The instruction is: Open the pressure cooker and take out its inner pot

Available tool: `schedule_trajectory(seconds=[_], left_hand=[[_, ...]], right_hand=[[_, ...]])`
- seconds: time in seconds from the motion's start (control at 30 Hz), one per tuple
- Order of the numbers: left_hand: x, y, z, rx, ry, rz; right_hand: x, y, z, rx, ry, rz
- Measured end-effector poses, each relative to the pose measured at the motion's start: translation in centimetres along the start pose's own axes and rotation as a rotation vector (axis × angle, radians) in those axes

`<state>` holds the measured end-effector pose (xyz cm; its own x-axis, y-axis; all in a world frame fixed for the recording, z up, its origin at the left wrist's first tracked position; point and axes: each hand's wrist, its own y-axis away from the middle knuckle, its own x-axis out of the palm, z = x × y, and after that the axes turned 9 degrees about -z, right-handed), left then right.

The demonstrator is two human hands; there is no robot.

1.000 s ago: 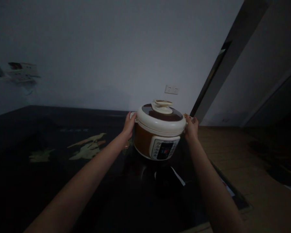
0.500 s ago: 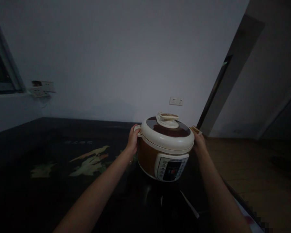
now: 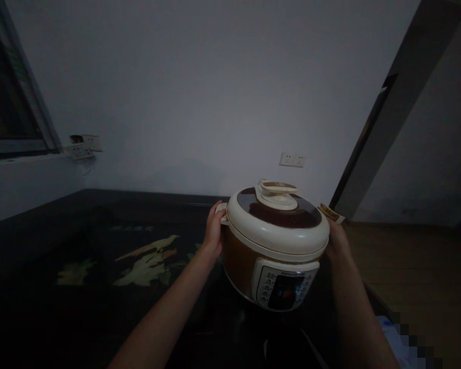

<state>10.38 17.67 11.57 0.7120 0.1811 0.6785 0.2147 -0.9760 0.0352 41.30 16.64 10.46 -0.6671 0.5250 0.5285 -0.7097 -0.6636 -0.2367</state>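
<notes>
The electric cooker (image 3: 278, 246) was between the two hands of the person, above the dark counter (image 3: 96, 210). The left hand (image 3: 214, 230) was grasping the cream left handle (image 3: 223, 212), with the thumb laid on the handle. The right hand (image 3: 337, 238) was grasping the opposite side, at the right handle (image 3: 332, 213), whose brown top showed above this hand; its fingers were mostly hidden, so I cannot tell how they were bent. The lid (image 3: 236, 207) sat on the cooker, and its knob (image 3: 279, 195) stood higher than both hands. The control panel (image 3: 286, 287) was lower than the hands and faced toward the person. The cooker looked slightly tilted, and I cannot tell if its base was touching the counter.

About the edges: the back edge of the counter ran just beyond the left hand, and after it rose the pale wall (image 3: 176, 102), with a socket plate (image 3: 292, 160) between the hands and higher. The right edge of the counter was near the right forearm, and outside it was the wooden floor (image 3: 388, 251). The widest room for moving was to the left of the left hand, where the counter stretched far and carried a flat leaf pattern (image 3: 144, 269). Below the right hand, close to its forearm, was a pale bluish item (image 3: 394, 335), partly blurred into blocks.
</notes>
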Motion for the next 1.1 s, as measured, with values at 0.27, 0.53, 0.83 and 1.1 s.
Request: schedule_trajectory(seconds=[0.27,0.53,0.83,1.1], left_hand=[[0.5,0.6,-0.7,-0.043,0.046,-0.018],[0.7,0.5,-0.8,-0.053,0.073,-0.057],[0.0,0.3,-2.1,-0.032,0.035,-0.118],[-4.9,-0.2,-7.0,0.033,-0.027,-0.175]], right_hand=[[0.2,-0.1,0.3,0.055,-0.023,-0.022],[0.0,-0.2,0.0,0.080,-0.025,-0.026],[1.5,1.1,0.0,0.136,-0.048,-0.020],[6.6,7.6,-0.9,0.177,-0.072,0.026]])
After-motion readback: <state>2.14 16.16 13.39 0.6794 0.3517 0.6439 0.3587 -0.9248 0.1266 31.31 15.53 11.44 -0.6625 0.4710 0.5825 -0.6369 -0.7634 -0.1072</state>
